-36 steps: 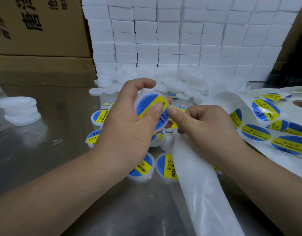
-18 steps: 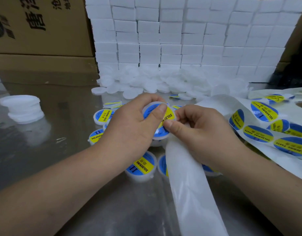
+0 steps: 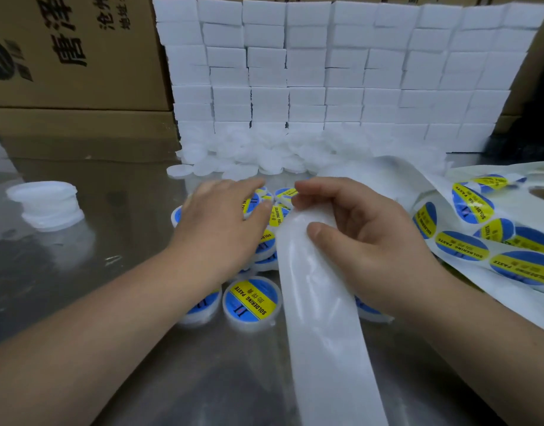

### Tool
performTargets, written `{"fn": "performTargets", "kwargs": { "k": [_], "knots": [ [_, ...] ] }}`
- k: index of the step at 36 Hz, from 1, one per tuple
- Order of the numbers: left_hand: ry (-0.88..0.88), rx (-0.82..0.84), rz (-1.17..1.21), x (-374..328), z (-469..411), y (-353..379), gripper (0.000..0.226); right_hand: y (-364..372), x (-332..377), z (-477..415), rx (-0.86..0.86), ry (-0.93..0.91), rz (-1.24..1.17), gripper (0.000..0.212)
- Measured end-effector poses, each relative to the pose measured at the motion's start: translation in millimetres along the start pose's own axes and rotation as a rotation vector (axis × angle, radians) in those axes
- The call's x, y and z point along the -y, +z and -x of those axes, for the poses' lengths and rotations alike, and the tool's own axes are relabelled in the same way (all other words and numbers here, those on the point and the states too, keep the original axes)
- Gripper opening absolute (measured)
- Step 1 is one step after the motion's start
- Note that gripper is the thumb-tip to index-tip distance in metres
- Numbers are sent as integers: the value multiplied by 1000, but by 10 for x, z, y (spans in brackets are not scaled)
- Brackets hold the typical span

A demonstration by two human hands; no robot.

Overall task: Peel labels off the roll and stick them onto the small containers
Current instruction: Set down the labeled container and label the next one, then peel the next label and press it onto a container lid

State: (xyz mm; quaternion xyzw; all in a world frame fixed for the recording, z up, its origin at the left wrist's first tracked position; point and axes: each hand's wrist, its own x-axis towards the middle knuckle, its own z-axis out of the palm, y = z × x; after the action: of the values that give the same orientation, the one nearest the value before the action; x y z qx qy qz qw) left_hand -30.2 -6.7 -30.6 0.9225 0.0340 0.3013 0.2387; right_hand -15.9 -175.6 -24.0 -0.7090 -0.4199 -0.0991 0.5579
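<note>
1. The left hand [image 3: 221,222] hangs palm down over the cluster of labelled containers [image 3: 250,299] on the steel table [image 3: 111,302]. Its fingers are stretched forward and close together, and they are blurred. I see nothing clasped in them, and the containers sit right beneath the fingertips and thumb.
2. The right hand [image 3: 366,238] grips the bare backing strip [image 3: 323,333]. Its fingers curl over the strip's top end and the thumb [image 3: 318,232] presses on its face. The strip runs down toward the person, across the front of the cluster.
3. The unpeeled labels [image 3: 462,249], blue and yellow, lie on the loose web just right of that hand, clear of its fingers.
4. Plain white containers [image 3: 264,158] are heaped beyond both hands, against a wall of white blocks [image 3: 326,72]. A short white stack [image 3: 45,204] stands apart on the left.
5. A second ago the left hand held one labelled container raised, thumb on its label, with the right fingertips meeting it. Now that hand is down over the cluster and the two hands are apart.
</note>
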Motion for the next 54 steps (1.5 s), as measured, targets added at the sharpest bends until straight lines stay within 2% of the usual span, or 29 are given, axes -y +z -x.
{"fn": "performTargets", "kwargs": {
  "k": [3, 6, 10, 12, 14, 18, 20, 22, 24, 27, 29, 31, 33, 35, 38, 39, 41, 44, 46, 51, 54],
  "knots": [
    [-36, 113, 522, -160, 102, -72, 26, 3, 1, 7, -7, -45, -39, 41],
    [-92, 230, 841, -280, 181, -81, 35, 9, 6, 8, 16, -58, -100, 38],
    [-168, 282, 1076, -328, 159, -105, 25, 5, 52, 19, 16, -24, -179, 28],
    [-244, 332, 1200, -305, 128, -114, 45, 3, 86, 42, 27, -23, -215, 21],
    [-312, 380, 1334, -297, 110, -126, 53, 12, 119, 60, 50, -18, -239, 16],
    [-420, 395, 1542, -305, 80, -152, 35, 11, 140, 75, 39, -45, -217, 12],
    [-443, 355, 1597, -308, 67, -157, 38, 14, 148, 75, -24, -72, -185, 6],
    [-433, 315, 1612, -322, 69, -157, 40, 6, 156, 67, -131, -75, -224, 15],
    [-427, 277, 1626, -344, 76, -153, 30, -20, 145, 45, -262, -48, -277, 15],
    [-423, 215, 1594, -365, 82, -137, 22, -73, 94, 4, -375, 40, -184, 23],
    [-370, 154, 1492, -353, 82, -109, 24, -78, 58, -22, -326, 150, -147, 32],
    [-260, 84, 1257, -340, 107, -93, 30, -58, 41, -35, -239, 231, -145, 42],
    [-161, 59, 1002, -326, 156, -85, 29, -38, 49, -28, -154, 233, -87, 52],
    [-107, 81, 860, -334, 206, -92, 32, -20, 98, -21, -102, 225, -73, 51],
    [72, 56, 603, -345, 248, -90, 38, -32, 129, -23, -81, 272, -68, 56],
    [108, 54, 558, -358, 250, -92, 41, -38, 131, -21, -84, 296, -72, 50],
    [127, 62, 527, -367, 258, -87, 44, -43, 132, -23, -90, 310, -93, 30],
    [132, 75, 518, -351, 263, -69, 35, -51, 91, -28, -85, 309, -111, 28],
    [130, 72, 543, -347, 261, -67, 25, -50, 91, -43, -91, 310, -144, 10],
    [41, 22, 580, -335, 234, -79, 24, -21, 61, -45, -57, 290, -103, 31],
    [39, 41, 552, -372, 225, -83, 31, -13, 57, -42, -14, 291, -88, 30]
  ]
}}
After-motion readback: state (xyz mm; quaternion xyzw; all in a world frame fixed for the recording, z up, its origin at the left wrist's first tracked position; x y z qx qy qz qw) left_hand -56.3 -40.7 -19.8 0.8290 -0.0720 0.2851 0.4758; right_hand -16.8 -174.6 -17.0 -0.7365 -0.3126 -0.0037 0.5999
